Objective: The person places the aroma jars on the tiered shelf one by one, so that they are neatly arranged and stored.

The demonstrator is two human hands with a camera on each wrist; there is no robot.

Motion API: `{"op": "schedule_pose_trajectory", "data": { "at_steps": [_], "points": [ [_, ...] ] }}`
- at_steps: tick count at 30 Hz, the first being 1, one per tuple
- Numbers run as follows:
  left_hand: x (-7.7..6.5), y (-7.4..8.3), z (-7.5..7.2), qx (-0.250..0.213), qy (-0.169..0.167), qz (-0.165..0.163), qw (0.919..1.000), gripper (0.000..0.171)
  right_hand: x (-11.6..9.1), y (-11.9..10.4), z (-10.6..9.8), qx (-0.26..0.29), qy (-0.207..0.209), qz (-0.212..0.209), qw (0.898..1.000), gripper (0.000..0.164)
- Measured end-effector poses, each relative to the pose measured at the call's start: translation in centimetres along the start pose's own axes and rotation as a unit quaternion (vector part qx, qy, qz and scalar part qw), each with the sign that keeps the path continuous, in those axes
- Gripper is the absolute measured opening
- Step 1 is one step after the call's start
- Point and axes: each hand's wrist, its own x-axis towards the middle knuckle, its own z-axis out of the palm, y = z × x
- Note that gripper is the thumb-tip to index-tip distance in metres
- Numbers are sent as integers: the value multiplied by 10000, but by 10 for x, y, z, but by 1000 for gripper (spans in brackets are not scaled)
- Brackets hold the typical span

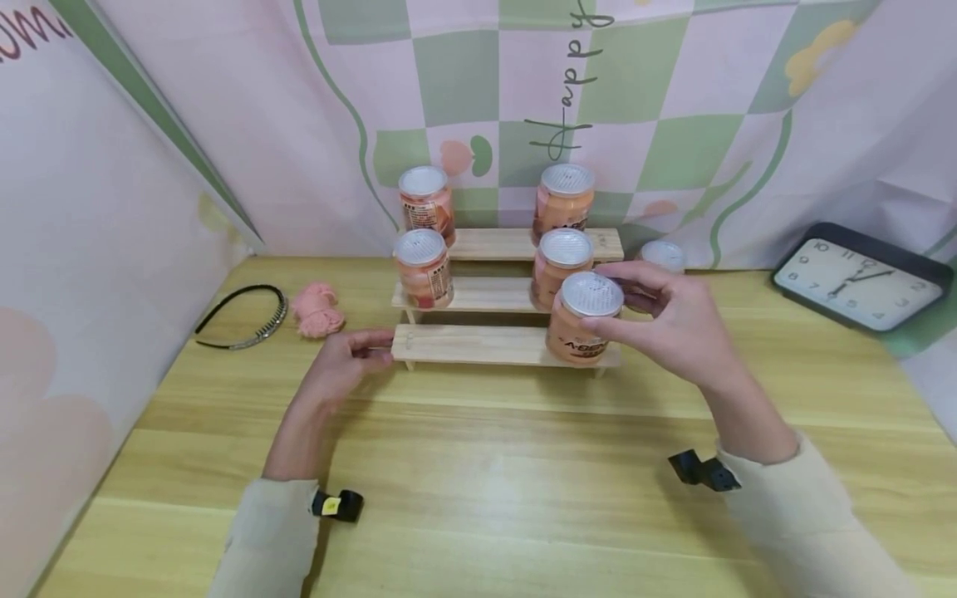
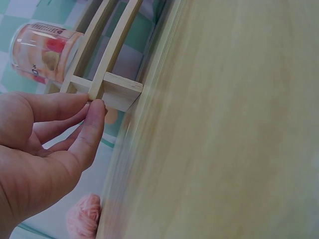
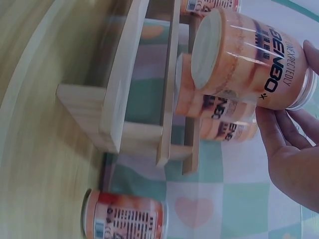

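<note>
Black thin headband (image 1: 242,320) and pink yarn scrunchie (image 1: 317,308) on wooden tabletop (image 1: 478,465), left; black-framed square clock (image 1: 860,278), right, against backdrop.

A light wooden counter (image 1: 478,498) with pale plank grain fills the foreground. Behind it hangs a pink and green checkered backdrop (image 1: 673,91) with curving green lines, flower shapes and cursive lettering. A plain pink panel (image 1: 90,249) closes the left side. Lighting is soft and even.
</note>
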Motion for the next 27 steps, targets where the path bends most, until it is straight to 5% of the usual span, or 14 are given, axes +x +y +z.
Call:
{"op": "schedule_pose_trajectory", "data": {
  "at_steps": [8,18,27],
  "points": [
    [-1,0,1,-39,-20,-26,10000,42,2,-3,17,339,-221,-273,9988,50],
    [0,0,0,-40,-6,22,10000,42,7,-6,45,377,-738,70,9965,55],
    [-1,-1,0,36,-13,70,10000,42,15,-11,74,521,-675,-122,9963,60]
  ]
}}
